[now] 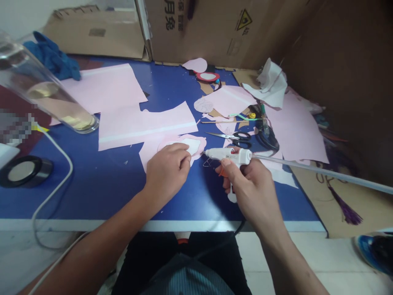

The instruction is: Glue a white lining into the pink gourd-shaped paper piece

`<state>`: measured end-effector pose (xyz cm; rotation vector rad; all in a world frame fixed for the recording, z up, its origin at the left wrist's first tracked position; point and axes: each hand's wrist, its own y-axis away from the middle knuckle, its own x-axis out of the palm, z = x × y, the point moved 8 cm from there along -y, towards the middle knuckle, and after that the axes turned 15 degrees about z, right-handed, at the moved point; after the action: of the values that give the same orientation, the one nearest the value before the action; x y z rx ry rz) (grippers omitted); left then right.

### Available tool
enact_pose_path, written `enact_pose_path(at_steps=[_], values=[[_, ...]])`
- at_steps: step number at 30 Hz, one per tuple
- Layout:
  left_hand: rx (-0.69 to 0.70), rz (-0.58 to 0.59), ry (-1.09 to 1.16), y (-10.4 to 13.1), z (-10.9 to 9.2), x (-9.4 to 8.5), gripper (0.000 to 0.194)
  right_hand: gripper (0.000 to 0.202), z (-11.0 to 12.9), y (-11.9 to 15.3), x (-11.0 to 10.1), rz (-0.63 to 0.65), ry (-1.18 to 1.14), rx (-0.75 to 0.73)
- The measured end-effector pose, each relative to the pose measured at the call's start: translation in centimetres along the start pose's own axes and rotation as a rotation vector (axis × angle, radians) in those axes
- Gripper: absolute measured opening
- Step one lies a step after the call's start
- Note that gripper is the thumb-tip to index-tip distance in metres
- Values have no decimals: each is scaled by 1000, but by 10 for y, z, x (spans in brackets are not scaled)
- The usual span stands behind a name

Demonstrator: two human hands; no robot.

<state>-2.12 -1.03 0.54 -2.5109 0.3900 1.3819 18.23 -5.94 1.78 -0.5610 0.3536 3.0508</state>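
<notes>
My right hand (248,176) is wrapped round a white glue gun (225,154) with an orange trigger. A long clear glue stick (322,173) sticks out of its back to the right. The gun's nozzle points left, at the right edge of a pink paper piece (199,143) with a white piece (193,146) on it. My left hand (168,166) rests over the left part of these pieces, its fingers bent and pressed down on them. What lies beneath the palm is hidden.
Black-handled scissors (236,138) lie behind the gun. Pink sheets (147,123) spread across the blue table (107,196). On the left stand a clear bottle (55,94) and a black tape roll (26,171). Cardboard (208,37) walls the back; crumpled paper (272,84) lies right.
</notes>
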Motion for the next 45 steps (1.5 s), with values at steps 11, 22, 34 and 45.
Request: enact_pose_path(at_steps=[11, 22, 34, 45], values=[[16, 7, -5, -1, -2, 0, 27, 41, 5, -4, -2, -24, 60, -3], [9, 12, -14, 0, -2, 1, 28, 39, 10, -1, 1, -16, 49, -22], [11, 5, -15, 0, -2, 0, 27, 38, 8, 9, 12, 36, 73, -33], [6, 0, -3, 0, -2, 0, 26, 40, 9, 5, 6, 8, 85, -46]])
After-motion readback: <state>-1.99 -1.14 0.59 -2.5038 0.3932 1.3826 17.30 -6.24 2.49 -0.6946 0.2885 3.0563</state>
